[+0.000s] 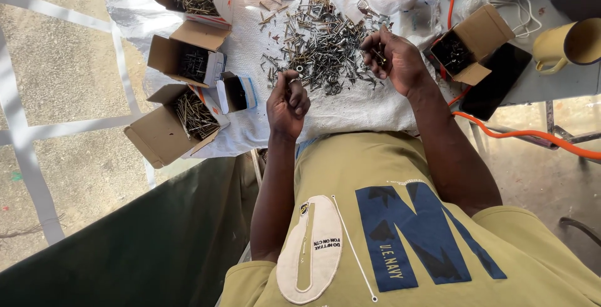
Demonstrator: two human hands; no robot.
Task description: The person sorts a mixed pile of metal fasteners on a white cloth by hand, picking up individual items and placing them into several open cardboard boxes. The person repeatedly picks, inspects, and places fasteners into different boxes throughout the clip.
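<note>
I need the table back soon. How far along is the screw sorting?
Done: the three open cardboard boxes on the left and another on the right already hold screws. In hand: the left hand pinches a small metal piece and the right hand holds a few more. Left: a large mixed pile still covers the white cloth, so much remains.

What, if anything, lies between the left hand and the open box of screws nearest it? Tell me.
Nothing visible blocks it. The left hand hovers closed over the white cloth, pinching a small metal piece. The nearest screw box lies to its side; only a small empty box sits between them, slightly above the direct line.
</note>
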